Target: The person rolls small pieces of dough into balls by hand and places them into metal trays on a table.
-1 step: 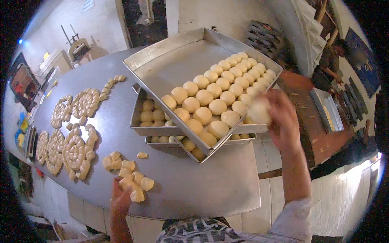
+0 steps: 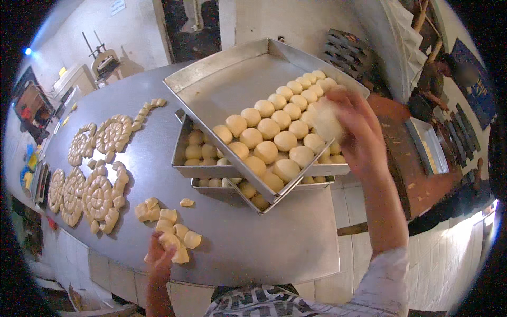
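Note:
Over the right part of the top metal tray (image 2: 211, 66), my right hand (image 2: 356, 124) is closed on a pale dough ball (image 2: 327, 122), both smeared by motion. Rows of round dough balls (image 2: 268, 128) fill that tray's near and right side; its far left shows bare metal. At the table's near edge, my left hand (image 2: 158, 252) has its fingers curled against a dough piece (image 2: 170, 241) and seems to grip it. That piece belongs to a loose cluster of cut dough pieces (image 2: 181, 231). A small dough scrap (image 2: 187, 202) lies just beyond the cluster.
Under the top tray, turned at an angle, are more trays (image 2: 206, 171) of dough balls. On the left of the metal table (image 2: 237, 232) lie several rings of cut dough (image 2: 100, 198). A person (image 2: 430, 87) is at the far right, near another tray (image 2: 425, 142).
My right hand has moved up and left with the dough ball, from the tray's right edge to over the rows. My left hand stays almost in place at the dough pieces.

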Demonstrator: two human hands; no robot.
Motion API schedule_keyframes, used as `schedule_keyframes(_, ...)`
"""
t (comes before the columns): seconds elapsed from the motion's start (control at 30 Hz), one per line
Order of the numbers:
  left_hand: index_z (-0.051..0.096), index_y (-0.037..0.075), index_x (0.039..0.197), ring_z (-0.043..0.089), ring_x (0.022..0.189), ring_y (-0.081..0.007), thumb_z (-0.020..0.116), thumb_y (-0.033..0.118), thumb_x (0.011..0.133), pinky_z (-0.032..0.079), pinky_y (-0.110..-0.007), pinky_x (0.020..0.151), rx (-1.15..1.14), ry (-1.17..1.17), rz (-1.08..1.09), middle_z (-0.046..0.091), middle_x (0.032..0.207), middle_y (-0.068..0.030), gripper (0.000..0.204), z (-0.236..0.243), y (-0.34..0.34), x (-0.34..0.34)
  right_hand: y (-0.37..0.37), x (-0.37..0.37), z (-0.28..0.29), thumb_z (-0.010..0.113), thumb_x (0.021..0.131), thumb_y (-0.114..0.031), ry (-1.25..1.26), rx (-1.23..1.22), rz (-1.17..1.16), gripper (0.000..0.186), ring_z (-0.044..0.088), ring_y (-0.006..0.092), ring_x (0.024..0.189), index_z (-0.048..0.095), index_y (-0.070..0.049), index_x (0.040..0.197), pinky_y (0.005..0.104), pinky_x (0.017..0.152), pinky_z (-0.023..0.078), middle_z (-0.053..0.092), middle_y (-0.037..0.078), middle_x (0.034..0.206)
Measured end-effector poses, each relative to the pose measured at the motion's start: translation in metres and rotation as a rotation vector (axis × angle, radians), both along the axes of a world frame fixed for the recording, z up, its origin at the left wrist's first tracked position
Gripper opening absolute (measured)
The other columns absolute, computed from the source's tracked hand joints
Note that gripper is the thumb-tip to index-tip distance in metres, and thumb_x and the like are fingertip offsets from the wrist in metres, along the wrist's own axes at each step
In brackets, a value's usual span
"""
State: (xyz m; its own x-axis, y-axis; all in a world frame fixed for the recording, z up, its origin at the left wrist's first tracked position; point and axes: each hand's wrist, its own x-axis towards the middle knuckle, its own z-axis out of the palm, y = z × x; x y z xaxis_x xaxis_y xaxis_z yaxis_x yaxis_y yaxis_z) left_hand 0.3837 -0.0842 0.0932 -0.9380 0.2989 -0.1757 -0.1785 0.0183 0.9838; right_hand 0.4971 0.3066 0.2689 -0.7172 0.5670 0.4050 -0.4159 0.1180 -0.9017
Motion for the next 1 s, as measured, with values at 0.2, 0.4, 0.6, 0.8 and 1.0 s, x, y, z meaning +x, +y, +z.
schedule_keyframes(0.2, 0.044, 0.007, 0.101, 0.050, 0.085, -0.0137, 0.059, 0.010, 0.081, 0.042, -0.028, 0.076, 0.021, -0.016, 0.016, 0.049, 0.094, -0.0025, 0.025, -0.012, -0.018, 0.024, 0.016, -0.182, -0.004, 0.057, 0.084, -0.028, -0.448, 0.889, 0.064, 0.040, 0.057, 0.0173, 0.091, 0.054, 0.000, 0.112, 0.0296, 0.082, 0.047, 0.062, 0.015, 0.096)
schedule_keyframes(0.4, 0.041, 0.001, 0.122, 0.045, 0.113, -0.0274, 0.041, 0.025, 0.092, 0.039, -0.041, 0.095, 0.395, -0.189, -0.089, 0.045, 0.123, -0.0143, 0.037, 0.013, -0.028, 0.033, -0.030, -0.127, 0.046, 0.052, 0.087, -0.026, -0.139, 0.870, 0.034, 0.033, 0.062, 0.0287, 0.093, 0.061, 0.000, 0.106, 0.0370, 0.084, 0.047, 0.064, 0.019, 0.101)
schedule_keyframes(0.6, 0.033, -0.001, 0.132, 0.039, 0.124, -0.0300, 0.040, 0.026, 0.092, 0.032, -0.045, 0.103, 0.253, -0.249, -0.585, 0.035, 0.138, -0.0147, 0.048, -0.012, -0.018, 0.047, -0.186, -0.027, -0.059, 0.052, 0.086, -0.008, -0.192, 0.975, 0.438, 0.029, 0.058, 0.0238, 0.096, 0.055, 0.001, 0.113, 0.0326, 0.086, 0.044, 0.061, 0.012, 0.106)
schedule_keyframes(0.8, 0.037, 0.005, 0.133, 0.045, 0.116, -0.0313, 0.057, 0.012, 0.084, 0.035, -0.041, 0.098, -0.347, 0.422, -0.681, 0.040, 0.135, -0.0116, 0.053, -0.040, -0.084, -0.012, -0.212, 0.076, -0.208, 0.051, 0.083, -0.006, -0.813, 0.260, 0.125, 0.040, 0.046, 0.0320, 0.114, 0.049, -0.005, 0.123, 0.0404, 0.096, 0.037, 0.048, 0.016, 0.125)
schedule_keyframes(1.0, 0.050, 0.005, 0.121, 0.045, 0.110, -0.0337, 0.063, 0.015, 0.079, 0.036, -0.044, 0.093, -0.790, 0.776, -0.226, 0.050, 0.120, -0.0130, 0.046, -0.051, -0.114, -0.027, -0.169, 0.026, -0.247, 0.056, 0.082, -0.017, -0.769, 1.194, -0.595, 0.034, 0.045, 0.0349, 0.107, 0.053, -0.002, 0.113, 0.0428, 0.097, 0.031, 0.051, 0.019, 0.113)
